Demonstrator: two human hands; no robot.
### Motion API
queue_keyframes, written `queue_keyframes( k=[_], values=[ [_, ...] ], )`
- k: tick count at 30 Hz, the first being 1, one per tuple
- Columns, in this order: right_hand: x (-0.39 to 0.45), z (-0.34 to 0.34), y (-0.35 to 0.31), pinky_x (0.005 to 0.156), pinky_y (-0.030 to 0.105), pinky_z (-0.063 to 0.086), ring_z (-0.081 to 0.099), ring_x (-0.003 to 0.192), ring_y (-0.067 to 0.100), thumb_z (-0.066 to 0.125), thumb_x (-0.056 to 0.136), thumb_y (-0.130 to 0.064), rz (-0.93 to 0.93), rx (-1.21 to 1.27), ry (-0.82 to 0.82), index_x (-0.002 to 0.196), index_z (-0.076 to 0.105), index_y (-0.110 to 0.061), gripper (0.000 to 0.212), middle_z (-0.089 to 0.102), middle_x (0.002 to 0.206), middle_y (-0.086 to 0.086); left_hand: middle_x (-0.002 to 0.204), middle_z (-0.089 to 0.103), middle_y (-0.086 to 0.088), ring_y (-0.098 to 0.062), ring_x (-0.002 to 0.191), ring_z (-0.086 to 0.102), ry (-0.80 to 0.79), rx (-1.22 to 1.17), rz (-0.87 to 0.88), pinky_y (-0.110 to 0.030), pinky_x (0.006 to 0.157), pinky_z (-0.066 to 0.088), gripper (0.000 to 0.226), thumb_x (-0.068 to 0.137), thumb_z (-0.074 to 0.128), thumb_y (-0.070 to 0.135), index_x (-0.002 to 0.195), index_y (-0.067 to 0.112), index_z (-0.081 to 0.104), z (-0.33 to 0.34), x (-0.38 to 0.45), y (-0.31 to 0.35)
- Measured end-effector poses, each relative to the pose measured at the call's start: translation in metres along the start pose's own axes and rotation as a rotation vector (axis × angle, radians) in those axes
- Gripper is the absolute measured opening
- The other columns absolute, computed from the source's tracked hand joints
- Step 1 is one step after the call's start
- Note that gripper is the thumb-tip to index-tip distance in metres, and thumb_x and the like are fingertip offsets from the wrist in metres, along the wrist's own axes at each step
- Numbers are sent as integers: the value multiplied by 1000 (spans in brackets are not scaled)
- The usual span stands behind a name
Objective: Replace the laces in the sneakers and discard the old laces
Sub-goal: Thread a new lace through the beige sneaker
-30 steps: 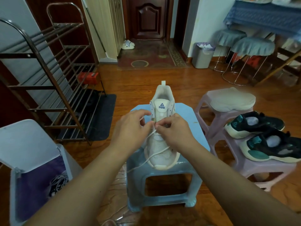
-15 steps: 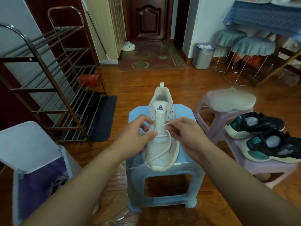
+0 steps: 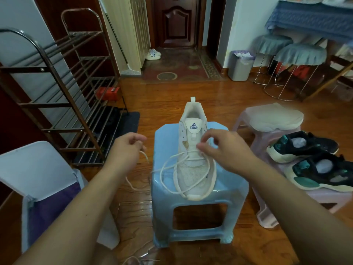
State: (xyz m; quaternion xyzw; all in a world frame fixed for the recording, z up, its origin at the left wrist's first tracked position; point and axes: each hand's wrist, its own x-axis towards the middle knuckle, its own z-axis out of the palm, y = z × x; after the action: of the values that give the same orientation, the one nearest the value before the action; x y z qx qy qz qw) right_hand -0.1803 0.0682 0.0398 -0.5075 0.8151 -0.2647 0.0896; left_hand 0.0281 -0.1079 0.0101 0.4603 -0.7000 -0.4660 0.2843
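Left hand (image 3: 124,150) pinches white lace (image 3: 168,169); right hand (image 3: 223,148) seemingly pinches it at sneaker (image 3: 193,150).

Both forearms outstretched, left hand (image 3: 125,150) and right hand (image 3: 222,148) apart, fingers (image 3: 205,148) curled, pinching.

View: head, single | Faces: forward and down | Range: close above blue stool (image 3: 193,205) | Periphery: shoe rack (image 3: 57,96), doorway

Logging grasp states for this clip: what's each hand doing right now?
Left hand: grips the white lace.
Right hand: pinches the same lace over the sneaker.
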Motion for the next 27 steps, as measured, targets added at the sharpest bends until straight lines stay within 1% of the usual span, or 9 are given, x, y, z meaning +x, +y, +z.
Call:
queue_keyframes(
  k=[3,5,9,12,15,17,21,23,27],
  values=[
    [-3,13,-19,77,35,49,58,91,13,66,91,-45,-82,-163,-85,96,62,-30,17,62,96,-9,88,63,6,-11,77,60,-165,49,189,-31,71,49,18,99,65,31,111,42,71,0,-16,11],
    [-1,15,-21,78,34,47,58,93,15,66,93,-38,-115,-183,-65,94,64,-30,9,62,97,-7,93,53,10,-5,81,54,-343,233,361,-24,75,47,38,94,68,43,131,53,60,18,-29,24],
    [1,24,-21,75,36,46,59,89,18,62,96,-29,-110,-113,-58,91,62,-28,6,61,92,-5,106,43,14,-5,94,53,-413,579,421,-36,84,52,42,98,40,67,140,60,44,47,-28,32],
    [8,3,8,69,33,44,58,79,18,60,98,-25,196,-52,55,93,64,-23,6,63,88,-1,118,43,18,-7,90,57,-341,547,453,-39,80,53,53,103,15,64,125,49,61,42,-24,29],
    [-3,-45,75,66,38,49,59,82,28,56,98,-15,739,-164,208,104,62,-2,16,61,93,12,119,44,31,3,103,53,-316,422,417,-18,85,42,62,104,11,58,116,43,70,37,-19,21],
    [-18,-58,100,75,44,53,61,89,36,53,98,-17,946,-171,228,106,58,5,23,61,98,20,119,46,33,9,110,48,-328,336,377,-13,87,35,63,104,12,58,121,44,70,37,-18,18],
    [-4,-27,52,74,39,54,64,84,24,57,97,-35,476,-57,95,108,62,-21,19,67,94,3,132,45,26,4,114,51,-364,259,348,-19,92,38,66,98,12,66,132,45,65,43,-24,20],
    [-1,-11,14,60,34,50,65,72,20,59,96,-48,268,24,6,107,61,-30,21,67,84,-3,137,43,25,-1,118,50,-370,275,349,-28,97,42,61,98,17,68,134,47,61,46,-27,21],
    [-4,10,-12,58,31,37,58,79,16,56,97,-52,185,-74,-139,97,49,-25,28,56,80,-7,148,30,27,-3,108,57,-428,457,354,-36,99,49,71,84,52,80,148,52,42,46,-31,24]
  ],
)
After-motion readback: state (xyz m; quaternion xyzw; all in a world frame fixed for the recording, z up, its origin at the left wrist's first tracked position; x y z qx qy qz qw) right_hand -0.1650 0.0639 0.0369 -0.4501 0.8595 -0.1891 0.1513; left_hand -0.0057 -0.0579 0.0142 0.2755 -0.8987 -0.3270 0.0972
